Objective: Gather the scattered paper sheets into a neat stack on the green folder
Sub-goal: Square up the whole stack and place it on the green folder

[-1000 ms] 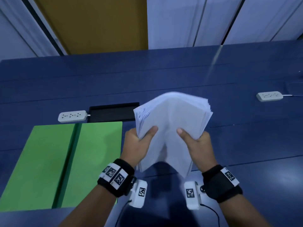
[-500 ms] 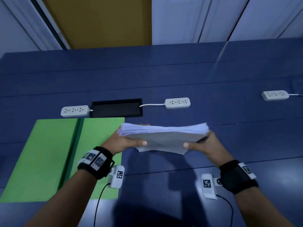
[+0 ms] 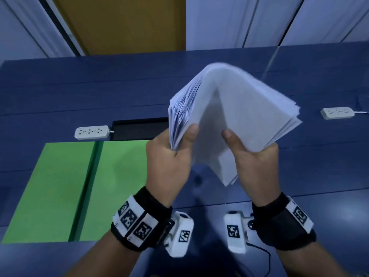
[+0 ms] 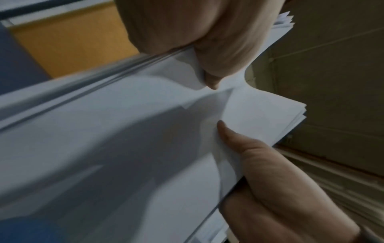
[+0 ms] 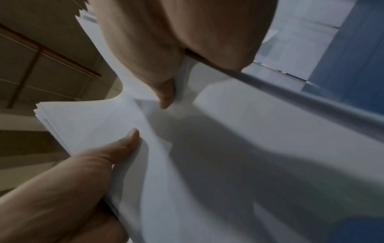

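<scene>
— What have you got hold of?

— One stack of paper, up in the air over the blue table. My left hand grips its left edge, thumb curled onto the near face, fingers behind. My right hand pinches the right edge the same way. The stack stands tilted with one corner pointing down between my wrists, and the top bows over.

— Where's the folder?

— One green folder lies open and flat on the table, to the left of my left hand. The stack is not on it; it hangs to the right of it and above the bare table.

— What does the head view give you that the wrist views don't?

— The whole table. From there I count two white power strips, one just behind the folder, another far right, and one black tray beside the left strip, partly hidden by the paper. Two wristbands with markers, too. None of that shows from the wrists.

— And the wrist views?

— They show the grip close up. In the left wrist view my left thumb presses down on the sheets and the right hand holds the far edge, thumb laid on top. The right wrist view mirrors it: right thumb on the paper, left hand opposite. Both also show the loose sheet edges fanned at the far corner, not square. Both are blurred, so I can't count the sheets.
</scene>
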### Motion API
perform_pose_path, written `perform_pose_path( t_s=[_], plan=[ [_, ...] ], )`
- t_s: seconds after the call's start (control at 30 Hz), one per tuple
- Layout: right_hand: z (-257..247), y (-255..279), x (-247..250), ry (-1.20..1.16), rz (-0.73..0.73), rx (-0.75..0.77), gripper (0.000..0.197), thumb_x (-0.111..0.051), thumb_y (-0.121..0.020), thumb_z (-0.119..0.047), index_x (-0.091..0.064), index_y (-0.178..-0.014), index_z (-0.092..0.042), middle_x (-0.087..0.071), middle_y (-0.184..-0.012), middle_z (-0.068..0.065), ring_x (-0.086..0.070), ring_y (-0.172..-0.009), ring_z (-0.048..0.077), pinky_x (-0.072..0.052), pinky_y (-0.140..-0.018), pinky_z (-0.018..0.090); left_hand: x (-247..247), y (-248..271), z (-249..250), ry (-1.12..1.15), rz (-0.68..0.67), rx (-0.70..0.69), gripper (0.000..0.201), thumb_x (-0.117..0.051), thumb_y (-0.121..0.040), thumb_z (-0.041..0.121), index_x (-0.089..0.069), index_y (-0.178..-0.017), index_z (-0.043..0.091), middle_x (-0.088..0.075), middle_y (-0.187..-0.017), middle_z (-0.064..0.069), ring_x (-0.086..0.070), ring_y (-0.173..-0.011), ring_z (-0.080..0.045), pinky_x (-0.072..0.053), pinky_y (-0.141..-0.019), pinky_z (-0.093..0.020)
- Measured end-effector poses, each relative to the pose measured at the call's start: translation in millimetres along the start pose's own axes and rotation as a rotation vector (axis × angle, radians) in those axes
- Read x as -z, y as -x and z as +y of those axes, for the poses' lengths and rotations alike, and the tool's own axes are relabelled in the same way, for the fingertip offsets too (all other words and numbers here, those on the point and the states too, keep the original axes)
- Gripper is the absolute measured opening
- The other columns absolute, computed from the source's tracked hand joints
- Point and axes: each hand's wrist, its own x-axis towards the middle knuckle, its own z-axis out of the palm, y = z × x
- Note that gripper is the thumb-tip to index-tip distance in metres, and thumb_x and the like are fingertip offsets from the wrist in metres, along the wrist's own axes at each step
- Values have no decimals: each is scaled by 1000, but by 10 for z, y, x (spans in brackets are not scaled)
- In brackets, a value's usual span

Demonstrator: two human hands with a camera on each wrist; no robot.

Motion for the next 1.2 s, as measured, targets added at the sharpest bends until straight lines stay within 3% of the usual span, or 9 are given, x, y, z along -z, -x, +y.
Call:
perform_pose_path(
  t_s=[0.13,0.23,0.33,0.4,0.53,0.67,0.8,1.0,1.2],
  plan=[
    [-295,8,2,-16,38,192,27,-78,-91,-3,-74,-97,-29,-78,-95,-26,-74,-96,-4,-55,-80,13,54,43,286,126,-34,-150,9,-75,-94,32,-67,-94,28,-68,-82,19,-64,-83,-5,-56,-81,-30],
    [-129,-27,136,4,16,168,27,-80,-89,-1,-74,-98,-25,-78,-96,-25,-74,-94,-4,-55,-80,14,154,-26,100,184,-136,-159,28,-80,-88,27,-75,-97,53,-76,-99,25,-73,-98,-1,-56,-87,-24],
    [437,-17,389,69,-106,-110,26,-84,-83,-2,-78,-102,-19,-82,-104,-7,-76,-99,10,-63,-91,36,241,-50,-526,135,-340,98,33,-87,-77,25,-77,-101,46,-79,-105,14,-75,-99,-7,-61,-90,-31],
    [781,19,508,132,-223,-298,33,-85,-83,-3,-77,-113,-15,-80,-113,3,-75,-108,20,-57,-102,54,271,-13,-908,86,-466,286,29,-86,-76,24,-79,-101,37,-79,-110,9,-75,-102,-9,-59,-98,-48],
    [901,-16,480,107,-214,-358,31,-83,-85,-4,-79,-109,-23,-80,-114,0,-74,-111,20,-61,-93,38,124,21,-1052,55,-411,349,31,-84,-85,23,-77,-99,49,-79,-109,10,-74,-103,-9,-58,-97,-52],
    [289,-128,436,19,-212,-90,33,-77,-88,4,-80,-106,-25,-80,-115,-3,-75,-109,15,-58,-89,25,122,-31,-513,191,-329,130,31,-81,-88,17,-78,-101,45,-79,-109,9,-74,-106,-11,-58,-92,-31],
    [117,-137,455,16,-220,45,39,-76,-87,9,-71,-120,-11,-78,-120,-4,-72,-115,15,-56,-96,24,199,-3,-399,264,-288,-16,39,-80,-84,15,-70,-122,20,-76,-120,4,-70,-116,-15,-53,-99,-24],
    [1062,-14,491,118,-232,-395,38,-84,-84,-1,-75,-118,-17,-79,-119,5,-73,-117,28,-55,-106,54,193,38,-1176,71,-463,406,26,-87,-83,21,-80,-101,38,-79,-111,4,-75,-106,-16,-58,-98,-53],
    [266,-294,364,52,-246,-91,33,-80,-87,0,-75,-115,-17,-80,-115,0,-75,-108,17,-59,-88,29,180,-199,-430,229,-334,106,19,-81,-88,15,-78,-101,29,-79,-109,5,-75,-103,-15,-59,-89,-31]
  ],
)
